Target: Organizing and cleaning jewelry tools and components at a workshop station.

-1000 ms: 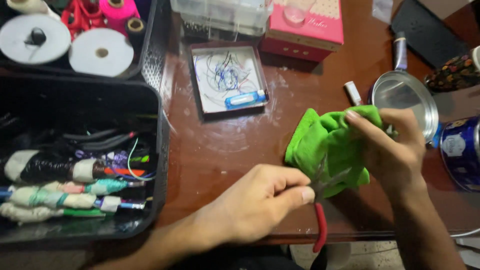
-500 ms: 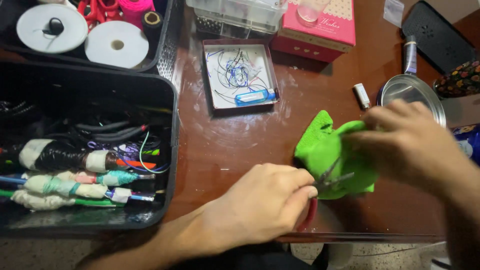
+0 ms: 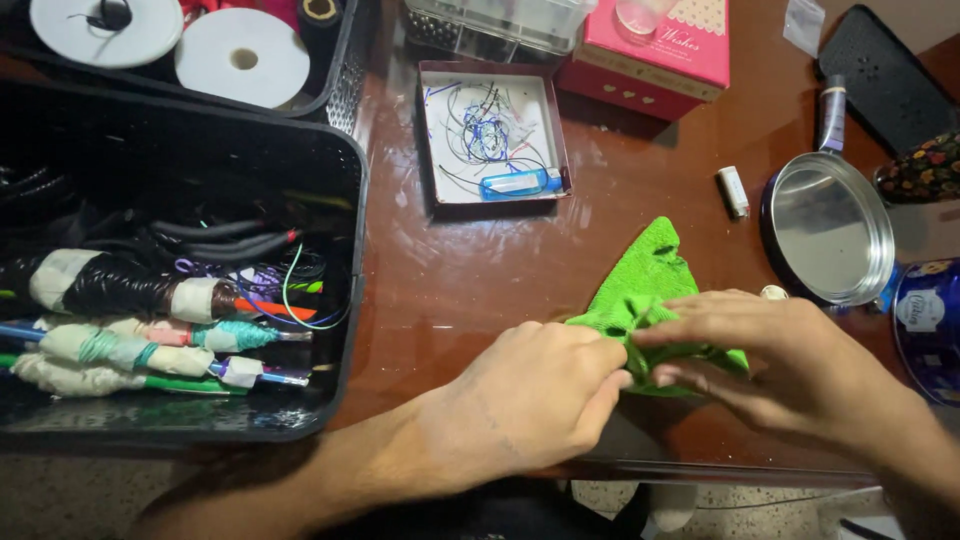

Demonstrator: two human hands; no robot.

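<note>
Green cloth (image 3: 645, 290), bright fuzzy fabric, crumpled and folded into a rough triangle, peak pointing to 12 o'clock. Lies flat on the brown bench (image 3: 480, 270) near its 6 o'clock edge. Lower part is hidden, pinched from 9 and 3 o'clock.

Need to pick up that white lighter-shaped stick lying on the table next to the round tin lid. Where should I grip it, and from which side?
Probably take the small white stick across its long sides at mid-length, coming straight down from above. It lies flat on the wooden table, its length running roughly away from the person, apart from the round tin lid to its right. The left side is bare table, so a finger fits there easily.
</note>
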